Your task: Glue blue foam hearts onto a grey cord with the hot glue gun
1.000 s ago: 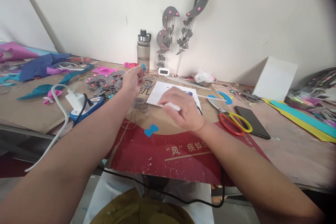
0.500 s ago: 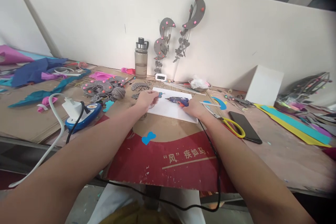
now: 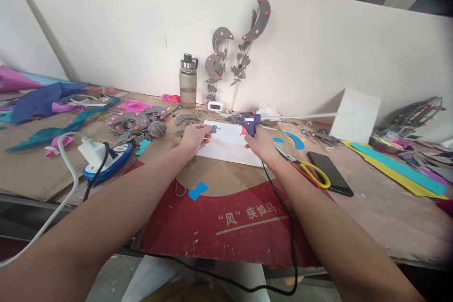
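Over the white sheet (image 3: 230, 148), my right hand (image 3: 259, 143) is closed round the handle of a blue hot glue gun (image 3: 249, 124) with an orange trigger. Its nozzle points left, and a long glue stick (image 3: 300, 116) sticks out of its back. A black cord runs down from the grip. At the sheet's left edge my left hand (image 3: 196, 139) pinches a small blue-and-grey piece (image 3: 214, 129) between thumb and fingers; its exact kind is too small to make out. Nearer to me, a blue paper cutout (image 3: 197, 191) lies on the cardboard (image 3: 240, 240).
Yellow-handled scissors (image 3: 314, 174) and a black phone (image 3: 330, 172) lie right of my right arm. A blue power strip (image 3: 108, 164) with a white plug is at left. Behind stand a bottle (image 3: 188, 82) and a small digital clock (image 3: 215, 106). Grey moon hangings (image 3: 260, 21) hang on the wall.
The glue gun has been lifted from low over the sheet and turned more upright, its glue stick now showing to the right. My left hand keeps its pinch in nearly the same spot.
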### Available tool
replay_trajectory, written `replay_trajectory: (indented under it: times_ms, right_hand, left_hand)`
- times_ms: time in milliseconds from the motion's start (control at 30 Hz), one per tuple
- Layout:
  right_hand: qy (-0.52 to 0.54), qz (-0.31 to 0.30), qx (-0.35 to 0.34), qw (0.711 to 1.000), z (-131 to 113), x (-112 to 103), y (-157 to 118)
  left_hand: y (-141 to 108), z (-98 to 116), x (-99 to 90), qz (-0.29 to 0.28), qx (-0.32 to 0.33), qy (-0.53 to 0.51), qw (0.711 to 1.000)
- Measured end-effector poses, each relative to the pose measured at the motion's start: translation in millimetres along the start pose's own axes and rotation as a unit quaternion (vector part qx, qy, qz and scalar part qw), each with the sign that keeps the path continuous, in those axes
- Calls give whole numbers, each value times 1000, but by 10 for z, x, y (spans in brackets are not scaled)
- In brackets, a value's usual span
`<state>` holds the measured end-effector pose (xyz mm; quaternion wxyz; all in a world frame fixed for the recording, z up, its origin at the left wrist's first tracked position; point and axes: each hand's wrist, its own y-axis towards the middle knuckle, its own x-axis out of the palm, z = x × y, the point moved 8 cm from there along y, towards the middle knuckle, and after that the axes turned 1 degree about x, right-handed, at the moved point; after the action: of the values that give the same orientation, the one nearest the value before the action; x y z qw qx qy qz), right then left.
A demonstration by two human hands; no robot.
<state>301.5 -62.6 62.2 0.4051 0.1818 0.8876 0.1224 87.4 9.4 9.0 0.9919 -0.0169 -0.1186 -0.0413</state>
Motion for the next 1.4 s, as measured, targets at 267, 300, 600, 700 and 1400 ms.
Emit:
replay_trajectory:
  times_ms: [267,300,600,700,1400]
  right_hand:
    - [224,-53,-53,972,-409,169,-211]
    - [220,-58,-63,972,-444,177,-237]
    - [123,-46,-90,987,-527,176,-337]
    - [102,-34,-96,990,-527,174,-340]
    - [88,-11,-117,989,-534,183,-336]
  left_hand:
    - [-6,129,-30,15,26,-47,998]
    - [-9,148,-27,11,32,-52,998]
    - [34,159,-25,-9,43,-75,996]
    - [18,176,-2,-16,45,-76,996]
    - [-98,247,36,6,55,-83,995]
